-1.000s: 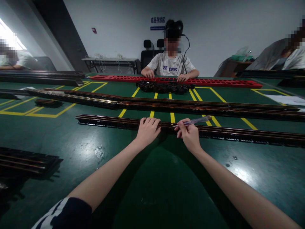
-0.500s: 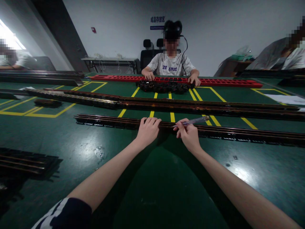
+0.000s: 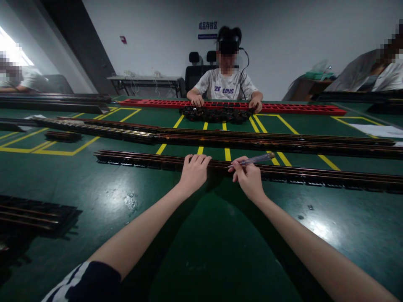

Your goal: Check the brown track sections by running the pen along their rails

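A long black strip with copper-coloured lines (image 3: 145, 160) lies across the green table in front of me. My left hand (image 3: 194, 171) rests on it, fingers curled over its far edge and gripping it. In my right hand (image 3: 248, 176) is a slim screwdriver with a clear handle (image 3: 256, 159), pinched between thumb and fingers. Its thin tip points left and down at the strip, between my two hands. Whether the tip touches the strip, I cannot tell. My fingers cover part of the strip's middle.
Beyond lie more long dark strips (image 3: 195, 137). At the near left is another stack of strips (image 3: 34, 214). Across the table (image 3: 220, 251), a co-worker (image 3: 226, 86) has both hands at a red slotted rail (image 3: 299, 109), behind a heap of black parts (image 3: 217, 114).
The strip has slid slightly left, and my left hand has shifted a little left with it. My right hand keeps the screwdriver in nearly the same place.
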Demonstrator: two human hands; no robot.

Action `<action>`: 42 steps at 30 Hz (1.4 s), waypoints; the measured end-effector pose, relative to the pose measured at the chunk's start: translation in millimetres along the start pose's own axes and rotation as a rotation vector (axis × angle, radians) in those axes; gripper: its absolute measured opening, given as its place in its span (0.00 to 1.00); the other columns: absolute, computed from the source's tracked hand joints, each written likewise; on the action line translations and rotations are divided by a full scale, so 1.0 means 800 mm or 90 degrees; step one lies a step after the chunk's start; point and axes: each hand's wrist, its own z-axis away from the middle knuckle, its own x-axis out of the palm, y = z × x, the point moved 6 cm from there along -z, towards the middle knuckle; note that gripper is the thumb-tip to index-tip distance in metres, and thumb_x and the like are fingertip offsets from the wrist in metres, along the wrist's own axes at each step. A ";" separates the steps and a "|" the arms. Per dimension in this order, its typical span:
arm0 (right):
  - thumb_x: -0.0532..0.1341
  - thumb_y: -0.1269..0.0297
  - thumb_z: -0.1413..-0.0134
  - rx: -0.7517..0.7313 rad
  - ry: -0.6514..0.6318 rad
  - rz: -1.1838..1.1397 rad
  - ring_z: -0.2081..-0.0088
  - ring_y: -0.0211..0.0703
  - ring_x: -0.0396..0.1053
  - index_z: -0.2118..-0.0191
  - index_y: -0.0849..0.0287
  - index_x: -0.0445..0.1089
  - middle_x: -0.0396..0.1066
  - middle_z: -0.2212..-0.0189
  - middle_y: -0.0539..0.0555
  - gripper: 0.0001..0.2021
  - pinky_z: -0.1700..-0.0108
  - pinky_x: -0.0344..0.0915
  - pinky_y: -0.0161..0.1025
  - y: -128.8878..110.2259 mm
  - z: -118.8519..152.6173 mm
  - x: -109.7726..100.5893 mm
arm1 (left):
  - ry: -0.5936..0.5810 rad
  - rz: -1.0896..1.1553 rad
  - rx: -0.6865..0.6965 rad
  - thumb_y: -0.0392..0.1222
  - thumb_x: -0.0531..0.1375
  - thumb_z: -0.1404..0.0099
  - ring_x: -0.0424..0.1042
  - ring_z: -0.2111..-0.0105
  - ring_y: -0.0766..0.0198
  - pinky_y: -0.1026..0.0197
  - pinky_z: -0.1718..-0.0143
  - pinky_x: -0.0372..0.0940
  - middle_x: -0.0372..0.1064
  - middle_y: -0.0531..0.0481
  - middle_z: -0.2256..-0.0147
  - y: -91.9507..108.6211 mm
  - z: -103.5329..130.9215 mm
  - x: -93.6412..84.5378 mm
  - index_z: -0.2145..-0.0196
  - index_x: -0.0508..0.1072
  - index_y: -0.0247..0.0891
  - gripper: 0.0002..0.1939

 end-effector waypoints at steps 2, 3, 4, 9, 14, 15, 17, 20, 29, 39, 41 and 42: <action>0.56 0.46 0.42 0.001 0.002 0.001 0.85 0.34 0.64 0.70 0.58 0.64 0.73 0.77 0.52 0.19 0.81 0.61 0.33 0.000 0.000 0.000 | 0.000 -0.002 -0.003 0.28 0.48 0.36 0.68 0.48 0.53 0.46 0.46 0.57 0.72 0.43 0.50 0.000 0.000 0.000 0.48 0.70 0.36 0.22; 0.56 0.45 0.43 0.001 0.003 0.001 0.85 0.34 0.64 0.70 0.58 0.63 0.73 0.77 0.52 0.19 0.82 0.61 0.33 0.000 0.000 0.000 | 0.000 -0.004 -0.004 0.28 0.48 0.36 0.68 0.49 0.53 0.46 0.46 0.57 0.72 0.43 0.50 0.000 0.000 0.000 0.48 0.71 0.37 0.22; 0.56 0.45 0.43 0.002 0.004 0.001 0.85 0.34 0.64 0.70 0.58 0.63 0.73 0.78 0.52 0.19 0.82 0.61 0.33 0.000 0.000 0.000 | 0.000 -0.005 -0.004 0.28 0.49 0.37 0.68 0.49 0.53 0.46 0.46 0.57 0.72 0.43 0.50 0.000 0.000 0.000 0.49 0.71 0.37 0.22; 0.56 0.44 0.43 0.000 0.005 0.000 0.85 0.34 0.64 0.70 0.58 0.63 0.73 0.78 0.52 0.20 0.81 0.61 0.33 0.000 0.000 0.000 | -0.017 -0.006 -0.011 0.28 0.48 0.36 0.68 0.49 0.53 0.47 0.46 0.58 0.72 0.44 0.50 -0.001 -0.001 0.002 0.48 0.70 0.38 0.22; 0.56 0.44 0.43 0.004 0.006 -0.001 0.85 0.34 0.64 0.70 0.58 0.64 0.73 0.77 0.52 0.19 0.82 0.61 0.33 -0.001 0.000 0.000 | -0.018 -0.011 -0.006 0.28 0.48 0.36 0.68 0.49 0.53 0.47 0.47 0.59 0.71 0.43 0.49 0.000 -0.001 0.002 0.48 0.70 0.37 0.21; 0.56 0.45 0.43 0.005 0.008 -0.002 0.85 0.34 0.64 0.70 0.58 0.64 0.73 0.77 0.52 0.19 0.82 0.61 0.33 0.000 0.001 -0.001 | -0.018 -0.013 -0.006 0.28 0.48 0.35 0.68 0.49 0.53 0.47 0.47 0.58 0.71 0.43 0.49 -0.001 -0.001 0.003 0.47 0.69 0.37 0.21; 0.56 0.45 0.43 0.005 0.011 -0.004 0.85 0.34 0.64 0.70 0.58 0.64 0.73 0.78 0.52 0.19 0.83 0.60 0.33 0.000 0.001 -0.001 | -0.018 -0.015 -0.005 0.29 0.48 0.35 0.68 0.48 0.53 0.46 0.47 0.58 0.71 0.43 0.49 -0.001 0.000 0.003 0.47 0.69 0.36 0.21; 0.56 0.45 0.43 0.007 0.011 -0.006 0.85 0.34 0.64 0.70 0.58 0.64 0.72 0.78 0.52 0.19 0.83 0.60 0.32 0.000 0.001 -0.001 | -0.013 -0.012 -0.004 0.28 0.47 0.35 0.67 0.48 0.53 0.46 0.46 0.57 0.70 0.43 0.48 -0.002 0.000 0.005 0.46 0.68 0.36 0.22; 0.56 0.46 0.42 0.002 0.019 -0.002 0.85 0.34 0.64 0.70 0.58 0.64 0.72 0.78 0.52 0.18 0.83 0.60 0.33 -0.001 0.001 -0.002 | -0.003 -0.010 -0.013 0.25 0.48 0.38 0.67 0.48 0.53 0.46 0.46 0.57 0.70 0.43 0.48 -0.004 0.000 0.004 0.46 0.68 0.36 0.24; 0.57 0.48 0.42 0.001 0.009 -0.012 0.85 0.33 0.65 0.70 0.58 0.64 0.72 0.78 0.51 0.17 0.82 0.61 0.32 0.003 0.001 -0.001 | 0.011 -0.003 -0.039 0.25 0.48 0.38 0.67 0.48 0.53 0.46 0.44 0.55 0.71 0.44 0.49 -0.008 0.001 -0.002 0.48 0.70 0.38 0.24; 0.57 0.48 0.42 0.002 -0.002 -0.014 0.85 0.33 0.65 0.70 0.58 0.64 0.72 0.77 0.51 0.17 0.82 0.61 0.32 0.004 0.000 0.001 | 0.015 0.007 -0.038 0.25 0.48 0.38 0.68 0.49 0.53 0.46 0.44 0.55 0.72 0.44 0.50 -0.008 0.000 -0.003 0.49 0.70 0.37 0.23; 0.57 0.48 0.42 0.003 -0.003 -0.015 0.85 0.33 0.65 0.70 0.58 0.64 0.72 0.77 0.51 0.17 0.82 0.61 0.32 0.004 0.000 0.001 | 0.017 0.012 -0.036 0.25 0.48 0.38 0.68 0.49 0.54 0.46 0.44 0.55 0.72 0.44 0.50 -0.008 0.000 -0.004 0.49 0.70 0.37 0.23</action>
